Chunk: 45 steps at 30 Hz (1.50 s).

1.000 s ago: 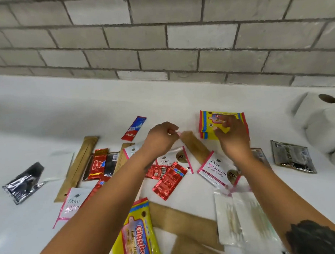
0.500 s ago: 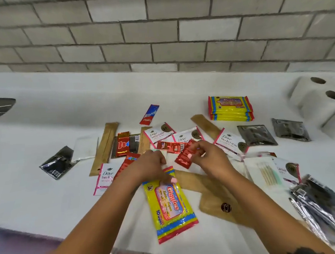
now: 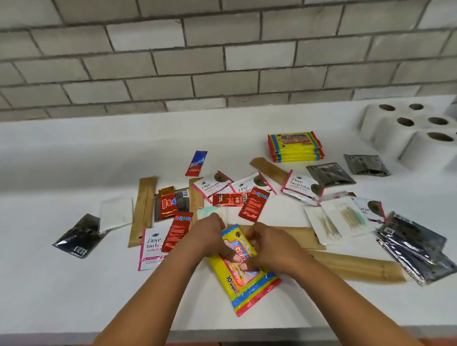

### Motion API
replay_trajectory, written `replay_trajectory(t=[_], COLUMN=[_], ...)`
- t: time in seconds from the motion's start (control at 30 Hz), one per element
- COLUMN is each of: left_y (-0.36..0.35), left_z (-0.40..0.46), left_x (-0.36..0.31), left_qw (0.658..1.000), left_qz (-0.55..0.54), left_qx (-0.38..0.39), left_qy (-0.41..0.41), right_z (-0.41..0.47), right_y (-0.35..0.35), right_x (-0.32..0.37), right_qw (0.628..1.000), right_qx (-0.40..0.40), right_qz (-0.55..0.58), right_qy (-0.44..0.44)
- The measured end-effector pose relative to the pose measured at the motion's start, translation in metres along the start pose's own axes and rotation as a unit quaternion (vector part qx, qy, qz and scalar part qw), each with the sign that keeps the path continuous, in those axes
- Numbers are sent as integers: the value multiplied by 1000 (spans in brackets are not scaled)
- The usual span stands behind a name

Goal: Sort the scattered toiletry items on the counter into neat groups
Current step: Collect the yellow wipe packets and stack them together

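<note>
Wipes (image 3: pixel 243 278) lie at the counter's (image 3: pixel 56 287) near edge, both our hands (image 3: pixel 212 237) (image 3: pixel 273 247) pinching the pack's top; we risk dragging neighbouring sachets (image 3: pixel 253 204) askew when lifting.

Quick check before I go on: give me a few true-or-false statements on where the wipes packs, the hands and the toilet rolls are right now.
1. Both hands are on the wipes pack near the front edge. True: the left hand and right hand meet over it.
2. A stack of matching wipes packs sits at the back. True.
3. The toilet rolls stand at the left end of the counter. False: they are at the right end.
4. The blue-and-red sachet lies on top of the stack. False: it lies alone on the counter, left of the stack.
5. The right hand holds a Dove sachet. False: it is on the wipes pack; one Dove sachet lies untouched beyond it.
</note>
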<state>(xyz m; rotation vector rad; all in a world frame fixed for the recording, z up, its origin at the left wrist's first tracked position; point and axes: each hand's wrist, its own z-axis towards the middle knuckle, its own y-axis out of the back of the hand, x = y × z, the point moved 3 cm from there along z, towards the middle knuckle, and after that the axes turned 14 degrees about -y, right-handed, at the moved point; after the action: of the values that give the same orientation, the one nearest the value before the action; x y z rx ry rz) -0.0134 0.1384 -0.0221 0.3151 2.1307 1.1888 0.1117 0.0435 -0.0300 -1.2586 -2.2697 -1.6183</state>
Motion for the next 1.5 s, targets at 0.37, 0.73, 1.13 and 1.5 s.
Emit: replay_trajectory(t=[0.37, 0.73, 1.13, 1.5], left_y=[33, 52, 92, 85], left_z=[1, 89, 215, 296], left_x=[1, -43, -101, -109], left_qw=[964, 853, 904, 933], left_qz=[-246, -484, -283, -216], left_qx=[40, -186, -319, -289], left_qy=[-97, -59, -34, 7], right_z=[6, 64, 184, 277], right_y=[25, 111, 224, 245], right_x=[-4, -42, -76, -99], right_qw=[961, 808, 875, 927], right_qx=[127, 21, -200, -183], right_qz=[244, 587, 440, 325], right_qy=[-21, -44, -12, -31])
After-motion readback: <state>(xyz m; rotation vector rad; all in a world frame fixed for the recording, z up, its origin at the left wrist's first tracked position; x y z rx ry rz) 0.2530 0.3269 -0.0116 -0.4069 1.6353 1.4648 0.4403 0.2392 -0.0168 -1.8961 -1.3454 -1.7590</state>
